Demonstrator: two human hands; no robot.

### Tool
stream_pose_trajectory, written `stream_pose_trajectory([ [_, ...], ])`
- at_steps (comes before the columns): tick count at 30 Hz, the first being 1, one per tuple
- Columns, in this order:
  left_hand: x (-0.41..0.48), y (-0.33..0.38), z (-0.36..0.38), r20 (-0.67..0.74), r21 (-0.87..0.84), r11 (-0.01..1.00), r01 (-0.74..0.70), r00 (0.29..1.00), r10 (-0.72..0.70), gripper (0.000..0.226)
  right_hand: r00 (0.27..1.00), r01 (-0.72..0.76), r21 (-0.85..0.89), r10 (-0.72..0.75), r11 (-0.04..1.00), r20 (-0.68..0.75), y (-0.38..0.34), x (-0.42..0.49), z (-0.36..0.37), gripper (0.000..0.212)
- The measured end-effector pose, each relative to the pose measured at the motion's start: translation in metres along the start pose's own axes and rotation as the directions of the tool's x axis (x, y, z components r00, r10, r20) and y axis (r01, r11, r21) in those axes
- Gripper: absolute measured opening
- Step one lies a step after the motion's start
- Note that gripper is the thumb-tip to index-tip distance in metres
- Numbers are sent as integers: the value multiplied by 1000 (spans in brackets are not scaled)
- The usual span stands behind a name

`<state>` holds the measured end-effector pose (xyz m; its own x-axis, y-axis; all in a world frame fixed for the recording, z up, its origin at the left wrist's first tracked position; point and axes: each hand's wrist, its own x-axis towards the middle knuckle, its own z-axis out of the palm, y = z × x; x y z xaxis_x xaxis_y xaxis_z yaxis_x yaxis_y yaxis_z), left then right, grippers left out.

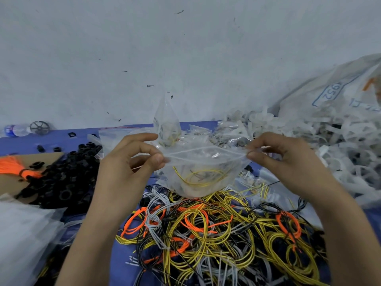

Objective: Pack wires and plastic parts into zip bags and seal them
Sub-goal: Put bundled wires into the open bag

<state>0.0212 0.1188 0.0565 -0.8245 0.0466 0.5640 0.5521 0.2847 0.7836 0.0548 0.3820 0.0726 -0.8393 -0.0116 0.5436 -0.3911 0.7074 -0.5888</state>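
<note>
- Two big heaps flank my hands on the blue sheet (18, 142): beyond my right hand (288, 162), pale translucent plastic strips (340, 141), flat and curling, spill from a coarse woven sack (340, 93); outside my left hand (127, 162) sit matte black ring-shaped plastic parts (68, 172).
- Below both wrists lies a tangle of thin looped wires (216, 234), glossy yellow, orange, grey and black.
- Between my hands hangs the clear, crinkled zip bag (206, 168), stretched taut just above the wire pile. Its lips look slightly parted in the middle.
- My left thumb and forefinger pinch the bag's left top corner at the zip strip; my right thumb and forefinger pinch the right corner. The other fingers curl loosely.
- Inside the bag, a thin yellow wire coil (204, 178) rests in the sagging bottom.
- Just past my fingertips, more filled clear bags (167, 124) stand puffed.
- Far left of my left hand are a fringed orange bundle (18, 166) and a plastic bottle (16, 130) lying down.
</note>
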Motion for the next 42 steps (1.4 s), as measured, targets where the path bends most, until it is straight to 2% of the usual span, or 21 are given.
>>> stream_pose_trajectory([
  [2, -2, 3, 8, 24, -16, 1000, -11, 1000, 11, 14, 1000, 8, 26, -8, 1000, 16, -9, -1, 0, 15],
  [4, -4, 7, 20, 60, -22, 999, -31, 998, 33, 12, 996, 78, 28, -79, 997, 37, -24, -3, 8, 19],
  [7, -7, 11, 34, 110, -9, 997, -78, 991, 78, 11, 971, 226, -69, -219, 972, 97, -44, -3, 29, 22],
  [9, -8, 11, 37, 129, -6, 996, -90, 988, 90, 11, 962, 264, -134, -251, 955, 111, -47, -2, 39, 19],
  [15, -10, 13, 37, 155, -53, 996, -65, 985, 73, 7, 971, 234, -91, -227, 968, 77, -40, -1, 44, 2],
  [19, -10, 13, 35, 203, -34, 997, -68, 976, 73, 8, 972, 236, -106, -232, 966, 47, -39, -2, 47, 12],
  [23, -9, 13, 35, 188, -10, 997, -76, 979, 76, 10, 967, 254, -69, -251, 965, 41, -39, -2, 50, 3],
  [28, -9, 12, 32, 192, 18, 996, -89, 978, 84, 12, 963, 270, -82, -266, 959, 48, -44, -4, 53, 5],
  [33, -8, 11, 26, 228, 32, 985, -168, 961, 157, 13, 941, 329, -119, -335, 937, -38, -50, -6, 57, 7],
  [38, -7, 7, 24, 173, 9, 992, -122, 978, 119, 17, 966, 258, -66, -258, 964, 9, -40, -5, 54, 4],
  [42, -7, 6, 25, 181, -24, 996, -89, 979, 92, 16, 970, 241, -55, -239, 969, 32, -37, -4, 53, 5],
])
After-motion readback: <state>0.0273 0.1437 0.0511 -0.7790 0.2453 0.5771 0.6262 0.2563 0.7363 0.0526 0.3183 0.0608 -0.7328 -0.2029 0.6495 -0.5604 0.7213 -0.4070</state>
